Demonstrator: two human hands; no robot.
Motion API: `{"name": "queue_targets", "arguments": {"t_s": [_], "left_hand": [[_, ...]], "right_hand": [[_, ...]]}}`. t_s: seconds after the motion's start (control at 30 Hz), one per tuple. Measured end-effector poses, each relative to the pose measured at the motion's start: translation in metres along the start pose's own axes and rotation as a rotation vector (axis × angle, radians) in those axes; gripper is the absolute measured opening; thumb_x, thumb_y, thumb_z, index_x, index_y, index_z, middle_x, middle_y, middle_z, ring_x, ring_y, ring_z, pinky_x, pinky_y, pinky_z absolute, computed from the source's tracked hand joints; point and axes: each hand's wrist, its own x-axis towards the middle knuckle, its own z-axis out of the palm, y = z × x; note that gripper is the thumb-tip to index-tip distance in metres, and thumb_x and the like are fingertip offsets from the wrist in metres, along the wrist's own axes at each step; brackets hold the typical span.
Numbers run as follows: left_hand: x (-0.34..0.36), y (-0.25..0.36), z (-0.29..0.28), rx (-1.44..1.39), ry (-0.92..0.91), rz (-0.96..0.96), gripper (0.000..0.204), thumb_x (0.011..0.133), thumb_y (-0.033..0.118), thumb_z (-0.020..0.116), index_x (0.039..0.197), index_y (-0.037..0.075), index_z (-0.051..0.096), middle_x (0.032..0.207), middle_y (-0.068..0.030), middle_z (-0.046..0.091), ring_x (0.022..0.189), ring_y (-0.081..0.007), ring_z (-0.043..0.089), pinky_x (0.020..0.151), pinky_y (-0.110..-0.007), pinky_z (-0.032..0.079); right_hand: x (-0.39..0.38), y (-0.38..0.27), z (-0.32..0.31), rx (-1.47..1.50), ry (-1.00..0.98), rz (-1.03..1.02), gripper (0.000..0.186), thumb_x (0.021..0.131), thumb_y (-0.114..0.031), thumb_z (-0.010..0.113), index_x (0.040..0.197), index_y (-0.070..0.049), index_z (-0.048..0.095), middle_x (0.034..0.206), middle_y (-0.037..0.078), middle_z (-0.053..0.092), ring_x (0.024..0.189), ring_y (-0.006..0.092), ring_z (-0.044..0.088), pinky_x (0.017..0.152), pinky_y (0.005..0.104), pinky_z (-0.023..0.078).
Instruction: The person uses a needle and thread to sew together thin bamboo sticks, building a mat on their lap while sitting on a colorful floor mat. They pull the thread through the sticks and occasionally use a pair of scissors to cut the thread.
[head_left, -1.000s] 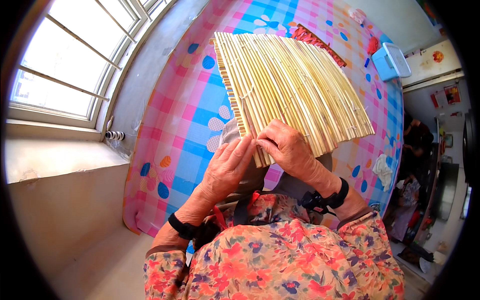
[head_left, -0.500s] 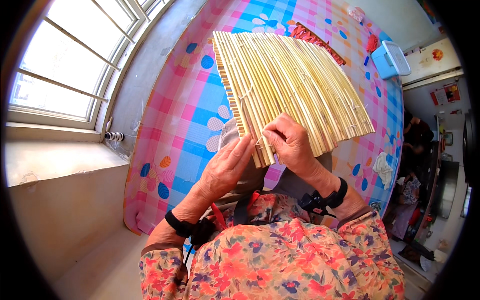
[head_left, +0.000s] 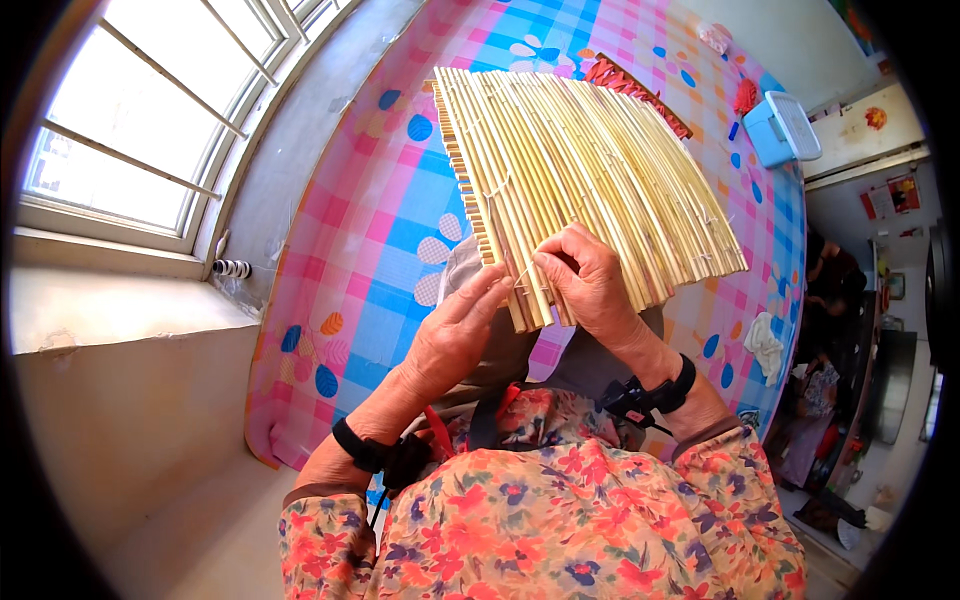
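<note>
A mat of pale yellow stalks (head_left: 590,180), lashed side by side with thin pale string, lies slanted over my lap. My left hand (head_left: 462,325) is at its near left corner, fingers together and the tips closed against the thumb beside the end stalks. Just to the right, my right hand (head_left: 588,285) rests over the near stalk ends with thumb and forefinger pinched. A short, thin string (head_left: 524,274) shows between the two hands' fingertips; its ends are hidden in the fingers.
A checked pink and blue sheet (head_left: 385,260) with leaf prints spreads beneath. Beyond the mat lies a brown-edged piece with red lacing (head_left: 640,92). A blue lidded box (head_left: 780,130) and white cloth (head_left: 764,345) are on the right. At left is a barred window (head_left: 130,130).
Both hands stay at the mat's near left corner. My left fingertips have shifted slightly, and the right hand's pinch has moved a little. The mat has hardly moved.
</note>
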Motion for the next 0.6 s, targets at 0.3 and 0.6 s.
{"name": "queue_targets", "arguments": {"t_s": [0.3,0.6], "left_hand": [[-0.004,-0.001,0.001,0.064,0.098,0.017,0.048,0.075,-0.012,0.055,0.121,0.000,0.058,0.128,-0.0200,0.055,0.112,-0.0333,0.059,0.091,-0.037,0.051],[0.003,-0.006,-0.001,0.254,0.028,0.278,0.051,0.073,0.004,0.061,0.123,-0.007,0.057,0.130,-0.0178,0.054,0.109,-0.0268,0.060,0.087,-0.038,0.050]], "right_hand": [[0.000,-0.001,0.000,-0.006,-0.003,-0.010,0.008,0.085,-0.004,0.066,0.085,0.002,0.061,0.079,0.012,0.057,0.073,0.0267,0.058,0.067,0.0341,0.047],[0.005,-0.006,0.004,-0.073,0.006,-0.118,0.005,0.084,-0.002,0.065,0.085,0.000,0.060,0.081,0.013,0.056,0.074,0.0307,0.058,0.066,0.0364,0.047]]}}
